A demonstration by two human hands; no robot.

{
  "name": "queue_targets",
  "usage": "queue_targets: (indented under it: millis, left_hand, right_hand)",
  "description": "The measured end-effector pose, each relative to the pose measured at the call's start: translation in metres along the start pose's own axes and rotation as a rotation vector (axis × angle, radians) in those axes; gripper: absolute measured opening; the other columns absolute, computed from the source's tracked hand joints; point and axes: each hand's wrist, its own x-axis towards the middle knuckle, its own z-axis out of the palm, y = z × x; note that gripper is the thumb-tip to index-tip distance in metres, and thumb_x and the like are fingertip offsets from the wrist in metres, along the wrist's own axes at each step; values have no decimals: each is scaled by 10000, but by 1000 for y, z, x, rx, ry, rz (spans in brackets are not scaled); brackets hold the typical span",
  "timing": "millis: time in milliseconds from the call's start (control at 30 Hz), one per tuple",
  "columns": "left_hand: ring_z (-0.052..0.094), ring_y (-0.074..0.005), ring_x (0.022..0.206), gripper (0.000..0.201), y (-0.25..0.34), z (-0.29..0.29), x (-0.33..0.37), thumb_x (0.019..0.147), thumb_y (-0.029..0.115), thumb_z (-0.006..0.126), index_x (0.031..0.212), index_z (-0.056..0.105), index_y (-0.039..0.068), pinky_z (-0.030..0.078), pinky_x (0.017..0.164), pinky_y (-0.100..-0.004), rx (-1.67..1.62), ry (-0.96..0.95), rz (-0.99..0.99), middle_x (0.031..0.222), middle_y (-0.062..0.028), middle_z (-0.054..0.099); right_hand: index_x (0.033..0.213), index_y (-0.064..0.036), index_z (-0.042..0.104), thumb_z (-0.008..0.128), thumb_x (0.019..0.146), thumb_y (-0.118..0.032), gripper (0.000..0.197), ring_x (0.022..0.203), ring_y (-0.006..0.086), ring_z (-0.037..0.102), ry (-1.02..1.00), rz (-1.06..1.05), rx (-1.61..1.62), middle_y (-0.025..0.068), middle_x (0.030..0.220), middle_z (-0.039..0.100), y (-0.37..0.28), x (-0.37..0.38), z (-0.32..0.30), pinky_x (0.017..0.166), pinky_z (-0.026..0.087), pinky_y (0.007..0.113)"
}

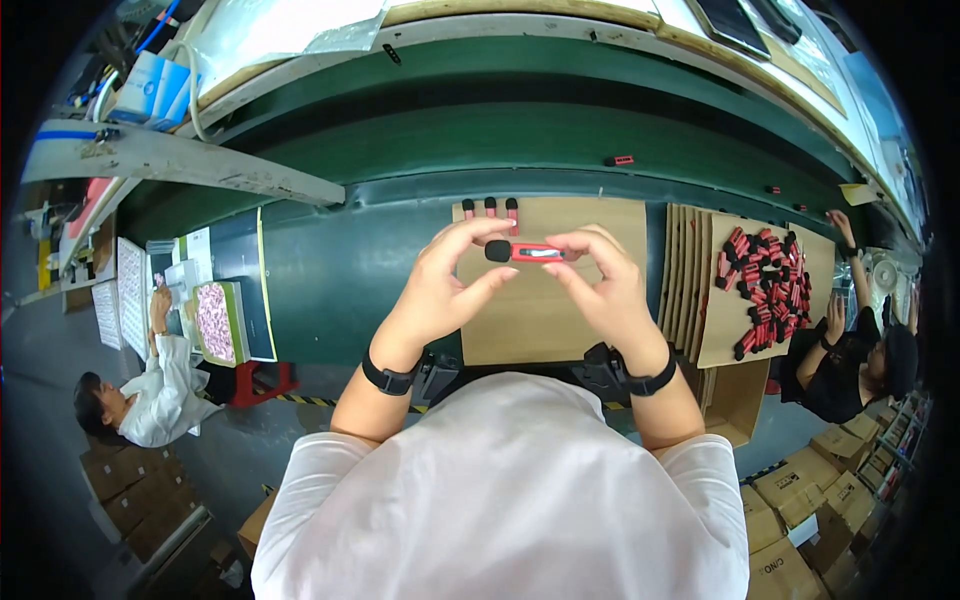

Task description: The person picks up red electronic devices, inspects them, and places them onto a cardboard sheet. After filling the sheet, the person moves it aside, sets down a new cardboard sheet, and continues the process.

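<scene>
A small red microphone [532, 253] with a rounded black foam-like head lies level between my two hands, above a brown cardboard sheet [560, 320]. My left hand [436, 285] pinches it at the black head with thumb and forefinger. The other end, red with a light inset panel facing up, is gripped between the thumb and fingers of my right hand [610, 285]. Just beyond my left fingers, several similar red-and-black microphones [490, 208] lie in a row at the sheet's far left edge, partly covered by my hand.
To the right, a heap of red-and-black microphones [765, 285] covers another cardboard sheet, beside stacked cardboard [683, 270]. A green conveyor belt [480, 130] runs beyond, carrying a few pieces. Co-workers sit left [160, 390] and right [840, 370]. A metal post [230, 165] juts in at left.
</scene>
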Motion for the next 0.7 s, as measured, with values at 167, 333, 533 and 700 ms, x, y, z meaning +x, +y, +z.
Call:
queue_targets:
  millis: [167,333,533,700]
  left_hand:
    - [615,-258,960,314,24,1,-12,738,37,755,1028,637,23,433,983,-399,39,-41,207,1023,-87,661]
    - [606,-263,881,272,35,1,-22,713,37,773,957,654,38,426,986,-423,55,-30,329,920,-61,663]
    - [614,-213,842,250,47,-1,-30,723,26,759,944,643,13,415,1012,-485,98,-45,402,894,-67,652]
    - [617,-218,836,254,53,1,-32,714,38,766,939,650,27,415,1016,-463,50,-5,299,885,-61,655]
  right_hand:
    - [1018,4,637,735,754,18,282,823,193,599,68,-101,7,101,928,642,-25,-27,-5,747,477,288]
    - [1031,12,633,737,754,18,296,832,196,597,71,-159,33,106,941,643,-38,-39,-5,750,476,291]
    - [1040,18,621,722,793,-7,268,889,154,585,53,39,253,76,965,641,-54,-50,-4,825,456,280]
    - [1043,15,617,712,814,-19,249,919,133,574,-8,129,274,66,984,634,-49,-52,-6,861,441,276]
